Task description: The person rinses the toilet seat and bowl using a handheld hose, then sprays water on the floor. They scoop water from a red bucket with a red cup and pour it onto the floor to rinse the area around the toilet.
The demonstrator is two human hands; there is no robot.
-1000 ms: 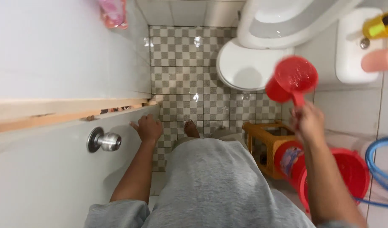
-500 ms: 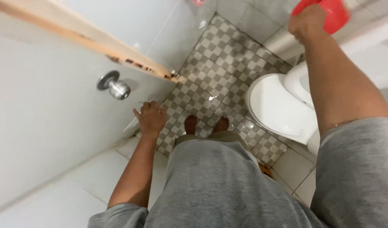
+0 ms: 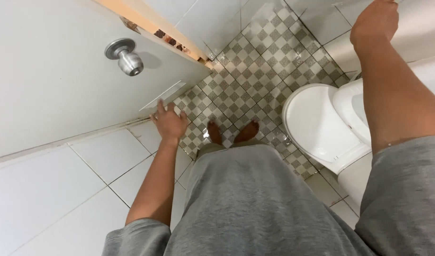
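1. Checkered grey-and-white floor tiles (image 3: 255, 80), wet and glossy, fill the narrow bathroom between a white door (image 3: 47, 90) and a white toilet with its lid shut (image 3: 314, 125).
2. Since a second ago the view has swung left; the red plastic dipper, earlier in the right hand (image 3: 374, 20), is now out of frame, so whether that raised hand grips it cannot be told.
3. Left hand (image 3: 170, 122) is spread, empty, near the door's lower edge.
4. Round metal doorknob (image 3: 125, 57) sits above; bare feet (image 3: 232, 132) stand between door and toilet.

The left hand (image 3: 170, 122) lies at the lower edge of the door (image 3: 61, 85); the knob (image 3: 126, 57) is above it; the feet (image 3: 232, 132) just right; the toilet (image 3: 317, 125) further right, below the right hand (image 3: 374, 21).
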